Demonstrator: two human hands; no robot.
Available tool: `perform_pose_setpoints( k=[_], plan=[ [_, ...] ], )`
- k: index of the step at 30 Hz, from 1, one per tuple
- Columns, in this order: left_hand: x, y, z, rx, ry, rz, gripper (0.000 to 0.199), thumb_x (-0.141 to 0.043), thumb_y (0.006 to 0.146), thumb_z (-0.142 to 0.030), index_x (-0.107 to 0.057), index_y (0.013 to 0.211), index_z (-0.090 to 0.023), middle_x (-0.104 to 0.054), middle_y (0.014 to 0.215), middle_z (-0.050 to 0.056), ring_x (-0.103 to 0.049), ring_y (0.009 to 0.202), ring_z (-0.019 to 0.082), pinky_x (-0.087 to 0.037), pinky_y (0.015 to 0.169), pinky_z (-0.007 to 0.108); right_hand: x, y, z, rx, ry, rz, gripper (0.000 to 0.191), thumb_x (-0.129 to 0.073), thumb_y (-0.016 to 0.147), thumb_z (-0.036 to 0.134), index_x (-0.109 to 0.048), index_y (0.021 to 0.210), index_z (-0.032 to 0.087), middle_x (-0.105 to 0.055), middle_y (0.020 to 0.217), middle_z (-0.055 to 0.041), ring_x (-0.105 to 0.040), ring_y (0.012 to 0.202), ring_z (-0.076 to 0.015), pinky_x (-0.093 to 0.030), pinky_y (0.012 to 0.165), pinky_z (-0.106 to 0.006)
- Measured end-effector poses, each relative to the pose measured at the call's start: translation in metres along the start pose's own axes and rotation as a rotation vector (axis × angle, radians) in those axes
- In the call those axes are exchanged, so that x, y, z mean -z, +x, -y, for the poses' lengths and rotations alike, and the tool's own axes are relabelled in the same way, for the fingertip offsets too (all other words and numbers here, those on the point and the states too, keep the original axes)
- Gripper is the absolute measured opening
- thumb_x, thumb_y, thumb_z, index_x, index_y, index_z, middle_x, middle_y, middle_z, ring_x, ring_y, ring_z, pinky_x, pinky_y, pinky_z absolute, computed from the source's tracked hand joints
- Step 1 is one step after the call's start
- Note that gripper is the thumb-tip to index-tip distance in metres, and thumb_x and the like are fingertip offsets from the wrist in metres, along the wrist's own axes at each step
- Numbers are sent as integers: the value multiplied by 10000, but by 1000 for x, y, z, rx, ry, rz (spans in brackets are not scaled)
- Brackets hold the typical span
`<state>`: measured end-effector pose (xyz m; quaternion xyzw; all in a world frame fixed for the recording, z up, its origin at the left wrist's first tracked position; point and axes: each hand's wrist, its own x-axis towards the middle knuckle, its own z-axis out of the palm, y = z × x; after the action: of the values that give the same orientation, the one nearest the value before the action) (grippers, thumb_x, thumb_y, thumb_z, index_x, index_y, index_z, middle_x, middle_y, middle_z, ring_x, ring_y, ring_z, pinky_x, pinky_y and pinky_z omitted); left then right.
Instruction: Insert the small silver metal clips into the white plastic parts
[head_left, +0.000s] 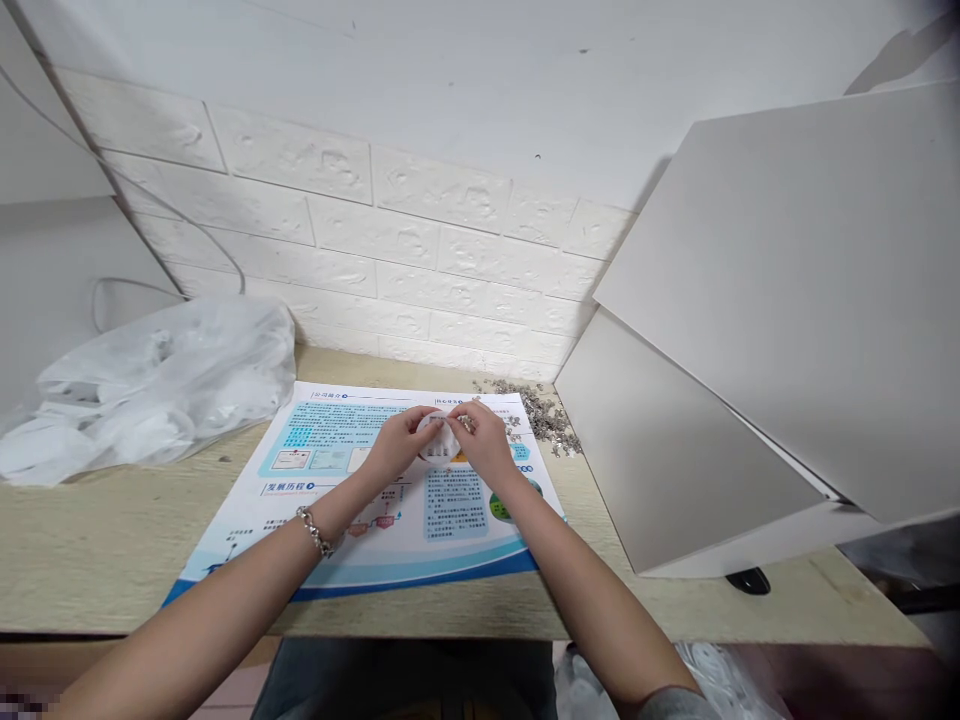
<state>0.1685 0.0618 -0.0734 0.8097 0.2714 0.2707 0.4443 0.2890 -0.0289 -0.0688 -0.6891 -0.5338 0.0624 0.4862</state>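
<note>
Over the printed sheet (352, 560), my left hand (401, 442) pinches a round white card (439, 446) by its left side, thumb across its face. A row of small dark marks or bits shows on the card. My right hand (484, 440) is closed at the card's upper right edge, with a glint of small silver metal pieces (469, 423) at its fingertips; exactly how they are gripped is hidden. Just beyond the right hand, a loose heap of small silver metal pieces (551, 420) lies partly on the sheet and partly on the table.
A clear plastic bag (187, 385) of white round pieces lies at the left, near a thin cable (176, 212). White panels (675, 440) stand on the right side of the wooden table (90, 560). A white brick-pattern wall (405, 240) rises behind. More plastic bagging (720, 680) shows below the table edge.
</note>
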Motion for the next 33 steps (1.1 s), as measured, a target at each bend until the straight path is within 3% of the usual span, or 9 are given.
perform_pose_setpoints(
  k=[8, 13, 15, 18, 20, 24, 28, 33],
  plan=[
    [0, 0, 0, -14, 0, -11, 290, -476, 774, -408, -640, 883, -195, -670, 859, 31, -588, 767, 185, -416, 647, 263, 0, 5, -5, -233, 192, 15, 136, -550, 681, 317, -586, 714, 191, -604, 713, 3, -537, 633, -130, -413, 559, -241],
    [-1, 0, -2, -5, 32, -4, 249, -492, 756, -369, -636, 844, -187, -661, 802, 30, -582, 732, 181, -424, 639, 276, 2, 7, -7, -343, 302, 76, 156, -625, 626, 309, -588, 698, 176, -613, 710, -7, -556, 639, -135, -427, 579, -249],
    [-3, -1, -6, 52, -19, 21, 241, -499, 745, -362, -623, 836, -176, -645, 781, 32, -578, 695, 174, -438, 593, 274, 4, 7, -6, -308, 259, 63, 154, -610, 657, 327, -595, 698, 179, -617, 724, -17, -563, 673, -148, -431, 612, -264],
    [-6, -4, -13, 236, -190, 113, 259, -493, 747, -367, -593, 867, -160, -609, 726, 34, -556, 596, 154, -440, 466, 252, 6, 5, -1, -137, 147, -132, 250, -466, 790, 391, -602, 736, 188, -618, 822, -43, -559, 792, -162, -423, 708, -288],
    [-7, -6, -17, 330, -309, 163, 276, -499, 758, -377, -577, 905, -157, -585, 702, 29, -539, 572, 136, -436, 430, 231, 7, 4, 3, -79, 147, -244, 384, -329, 858, 441, -587, 729, 188, -596, 784, -45, -550, 749, -151, -418, 683, -278],
    [-5, -8, -20, 395, -529, 290, 341, -550, 763, -374, -555, 1044, -181, -580, 730, 21, -519, 567, 94, -440, 456, 188, 4, 2, 7, -206, 262, -151, 505, -270, 849, 559, -495, 584, 193, -421, 474, 15, -423, 453, -113, -352, 486, -245],
    [-1, -9, -23, 433, -640, 410, 403, -620, 727, -281, -549, 1111, -180, -601, 754, 16, -532, 584, 77, -443, 491, 164, 0, 3, 9, -231, 258, -102, 490, -369, 801, 595, -467, 544, 190, -384, 421, 39, -404, 429, -103, -341, 489, -234],
    [-1, -10, -25, 459, -682, 441, 382, -650, 704, -257, -588, 1073, -177, -598, 723, -10, -520, 567, 57, -431, 499, 146, -2, 3, 8, -228, 230, -100, 478, -379, 804, 581, -469, 548, 187, -401, 427, 44, -397, 427, -97, -326, 483, -225]
  ],
)
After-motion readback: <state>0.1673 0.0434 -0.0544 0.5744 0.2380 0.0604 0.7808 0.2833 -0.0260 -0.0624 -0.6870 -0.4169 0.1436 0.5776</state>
